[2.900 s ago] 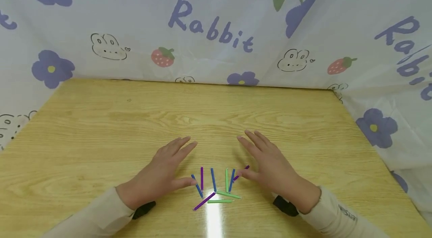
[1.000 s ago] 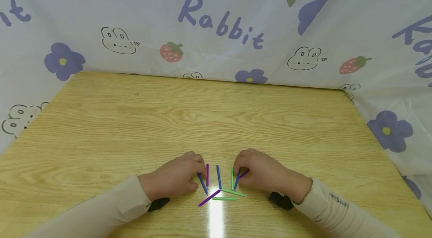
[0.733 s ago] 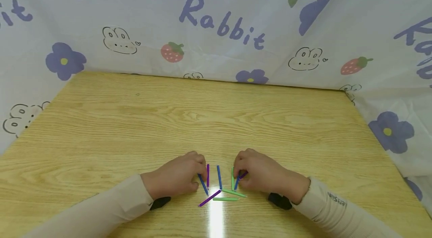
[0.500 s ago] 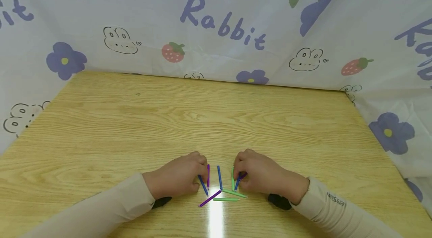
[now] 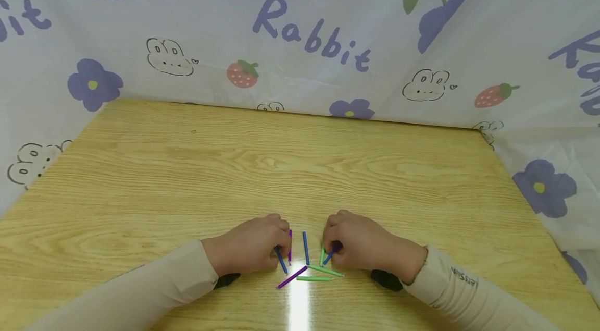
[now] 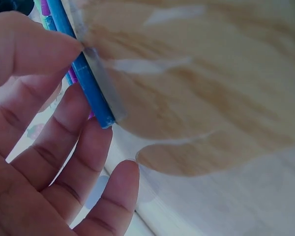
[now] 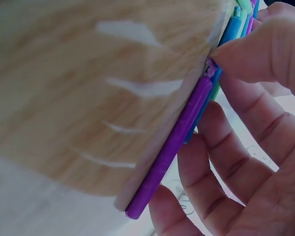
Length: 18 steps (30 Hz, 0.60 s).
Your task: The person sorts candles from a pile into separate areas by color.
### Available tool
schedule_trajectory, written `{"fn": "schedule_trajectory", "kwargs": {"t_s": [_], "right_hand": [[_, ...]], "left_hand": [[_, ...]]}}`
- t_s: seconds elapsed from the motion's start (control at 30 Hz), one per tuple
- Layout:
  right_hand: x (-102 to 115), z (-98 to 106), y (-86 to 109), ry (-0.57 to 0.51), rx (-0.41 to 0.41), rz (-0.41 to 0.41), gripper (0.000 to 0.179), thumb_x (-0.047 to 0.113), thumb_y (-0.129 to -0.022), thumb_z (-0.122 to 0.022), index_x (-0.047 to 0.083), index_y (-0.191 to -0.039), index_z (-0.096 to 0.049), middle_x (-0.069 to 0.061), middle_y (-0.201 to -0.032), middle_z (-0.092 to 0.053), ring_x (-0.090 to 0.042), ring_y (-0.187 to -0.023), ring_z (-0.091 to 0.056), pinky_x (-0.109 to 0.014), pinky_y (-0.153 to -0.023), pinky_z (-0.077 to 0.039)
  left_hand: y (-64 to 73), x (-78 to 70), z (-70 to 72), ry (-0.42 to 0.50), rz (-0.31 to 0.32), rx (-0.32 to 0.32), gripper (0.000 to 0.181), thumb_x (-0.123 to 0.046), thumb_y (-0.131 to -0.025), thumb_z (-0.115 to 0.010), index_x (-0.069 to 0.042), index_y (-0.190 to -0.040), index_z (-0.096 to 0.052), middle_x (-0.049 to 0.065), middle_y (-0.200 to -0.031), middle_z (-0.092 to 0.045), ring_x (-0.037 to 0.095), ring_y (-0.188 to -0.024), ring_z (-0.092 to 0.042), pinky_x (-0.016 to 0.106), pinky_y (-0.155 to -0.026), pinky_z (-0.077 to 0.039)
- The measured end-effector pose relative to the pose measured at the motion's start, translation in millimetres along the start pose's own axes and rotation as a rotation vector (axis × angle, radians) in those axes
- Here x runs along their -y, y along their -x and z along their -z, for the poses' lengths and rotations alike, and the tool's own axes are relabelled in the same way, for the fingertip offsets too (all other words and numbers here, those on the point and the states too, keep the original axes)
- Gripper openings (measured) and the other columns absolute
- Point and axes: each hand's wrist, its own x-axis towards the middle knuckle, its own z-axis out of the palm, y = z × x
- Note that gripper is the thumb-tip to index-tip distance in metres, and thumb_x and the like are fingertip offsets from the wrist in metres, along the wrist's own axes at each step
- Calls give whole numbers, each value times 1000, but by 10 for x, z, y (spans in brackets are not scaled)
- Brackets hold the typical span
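In the head view, several slim coloured sticks lie on the wooden table. My left hand (image 5: 253, 245) pinches a blue stick (image 5: 281, 260) between thumb and forefinger; an upright-lying purple stick (image 5: 290, 255) is right beside its fingertips. Curled over the right side of the group, my right hand (image 5: 363, 242) holds a blue stick (image 5: 329, 256) at the thumb tip, together with a purple stick (image 7: 169, 147) plain in the right wrist view. A green stick (image 5: 322, 257) lies partly under these right fingers. In the left wrist view the blue stick (image 6: 91, 83) crosses the thumb tip.
Between the hands lies another blue stick (image 5: 305, 247). Closer to me are a slanted purple stick (image 5: 292, 277) and two green sticks, one tilted (image 5: 325, 270), one level (image 5: 315, 279). A printed curtain (image 5: 309, 81) hangs behind the wooden table (image 5: 234, 164).
Both hands came down from being spread above the table and closed at the sticks. Lately the right-hand blue stick has turned to a steeper slant, and the purple one has drawn in under the fingers.
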Motion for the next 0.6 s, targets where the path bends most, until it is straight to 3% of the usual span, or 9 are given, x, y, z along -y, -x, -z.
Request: {"fn": "schedule_trajectory", "kwargs": {"t_s": [0.6], "right_hand": [[-18,2,-25,10,33,13,14,7,-69,-70,20,-75,-67,14,-83,-56,-4,-75,-43,-19,-66,-40]], "left_hand": [[-27,-6,-3,3,-15,13,22,4,-66,-63,-18,-71,-63,-13,-77,-53,6,-75,-44,21,-68,-40]]}}
